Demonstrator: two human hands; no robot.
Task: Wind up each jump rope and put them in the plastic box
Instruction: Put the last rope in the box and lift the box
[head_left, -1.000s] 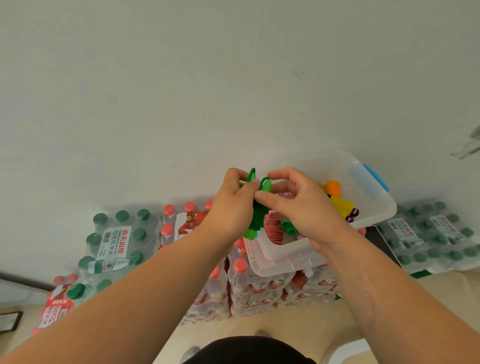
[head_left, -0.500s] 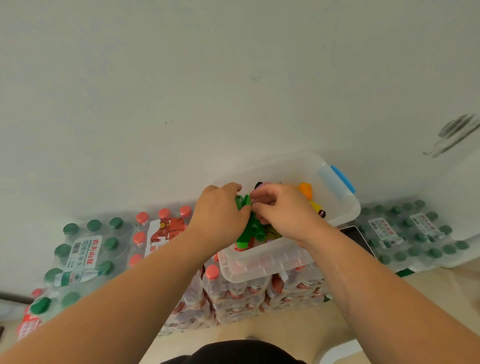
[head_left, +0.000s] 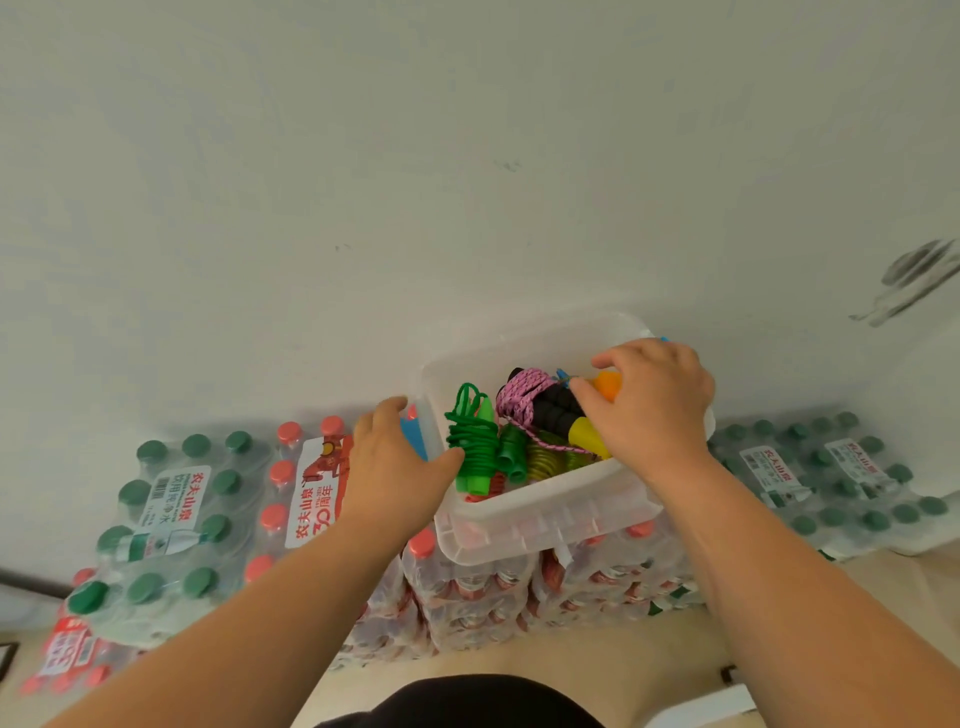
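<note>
Vs. half a sec ago: both hands have let go of the green jump rope (head_left: 475, 441) and pulled apart. It now lies inside the plastic box (head_left: 550, 512), at the box's left end, w/ no hand on it.

Left hand (head_left: 395, 467) sits at the box's left outer wall, fingers loosely spread and lightly curved, thumb tip reaching over the rim just beside the green bundle; it grips nothing I can make out. Right hand (head_left: 654, 410) is over the box's right part, fingers bent down, tips on an orange handle (head_left: 608, 384). Can't tell if it's pinching it or only touching.

Green rope: wound into a tight bundle, coils wrapped crosswise round the two handles. Long axis runs roughly near-to-far, handle ends toward the near wall, a loose loop at the far end.

Materials: box is translucent whitish plastic, rectangular, rounded corners, blue latch on the left side. Green cord looks smooth, rubbery. Next to it a pink patterned braided rope (head_left: 524, 397) w/ black foam-like ribbed handles, plus a yellow handle (head_left: 587, 436) and a yellowish coil beneath. Box rests on shrink-wrapped packs of bottles (head_left: 208, 499), red and green caps, against a white wall.
</note>
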